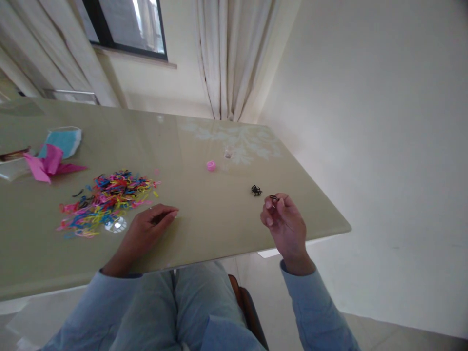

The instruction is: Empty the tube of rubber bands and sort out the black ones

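Observation:
My right hand [287, 224] is raised at the table's near right side, thumb and fingers pinched on a small black rubber band [274, 197]. Just left of it lies a little pile of black rubber bands [256, 190]. My left hand [151, 226] rests on the tabletop with its fingers drawn together; anything between the fingertips is too small to make out. Beside it spreads a big heap of small rubber bands [117, 190] in pink, yellow, blue, red and black. A shiny clear round piece [116, 224] lies at the heap's near edge.
The pale glossy table [204, 229] meets a white wall at right. A pink round object [211, 165] and a small clear item [228, 154] lie towards the back. At left are a pink folded-paper shape [53, 163] and a blue face mask [64, 141].

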Available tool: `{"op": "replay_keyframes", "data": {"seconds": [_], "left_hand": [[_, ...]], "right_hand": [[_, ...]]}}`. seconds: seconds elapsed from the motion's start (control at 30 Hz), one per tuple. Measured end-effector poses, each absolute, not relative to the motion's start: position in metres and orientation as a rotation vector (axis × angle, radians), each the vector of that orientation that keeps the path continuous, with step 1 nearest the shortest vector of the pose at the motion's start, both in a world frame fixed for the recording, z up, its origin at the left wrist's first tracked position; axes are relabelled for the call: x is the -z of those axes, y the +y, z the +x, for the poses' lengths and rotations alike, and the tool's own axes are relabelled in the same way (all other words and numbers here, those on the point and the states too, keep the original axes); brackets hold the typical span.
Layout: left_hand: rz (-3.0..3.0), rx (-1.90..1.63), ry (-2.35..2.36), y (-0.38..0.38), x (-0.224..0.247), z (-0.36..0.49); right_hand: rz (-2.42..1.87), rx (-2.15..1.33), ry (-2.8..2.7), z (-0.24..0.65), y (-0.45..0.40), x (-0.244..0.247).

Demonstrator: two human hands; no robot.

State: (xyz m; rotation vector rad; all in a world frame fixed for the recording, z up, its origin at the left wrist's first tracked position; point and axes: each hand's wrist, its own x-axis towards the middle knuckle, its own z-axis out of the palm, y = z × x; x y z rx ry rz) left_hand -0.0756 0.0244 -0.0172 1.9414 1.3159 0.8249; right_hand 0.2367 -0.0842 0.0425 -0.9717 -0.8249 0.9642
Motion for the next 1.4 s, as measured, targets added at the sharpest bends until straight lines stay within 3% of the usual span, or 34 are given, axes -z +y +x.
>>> {"op": "replay_keyframes", "data": {"seconds": [0.17,0.37,0.63,0.8,1.0,1.4], "left_hand": [[1.980,-0.839,1.288,0.024,0.016,-0.075],[1.956,-0.861,1.313,0.021,0.011,-0.076],[2.003,-0.948,1.588,0.049,-0.009,-0.105],[2.218,-0.754,1.861,0.099,-0.028,-0.137],[2.415,-0.233,1.898,0.134,-0.033,-0.163],[2.480,-0.133,1.781,0.134,-0.019,-0.166]], "right_hand": [[-1.333,-0.359,-1.174,0.270,-0.060,-0.008],[-1.690,-0.022,-1.567,0.315,-0.031,0.014],[-1.830,0.031,-1.733,0.327,-0.023,0.024],[-1.850,0.006,-1.639,0.325,-0.030,0.024],[-1.811,0.023,-1.638,0.319,-0.040,0.027],[-1.928,0.020,-1.612,0.320,-0.038,0.025]]}}
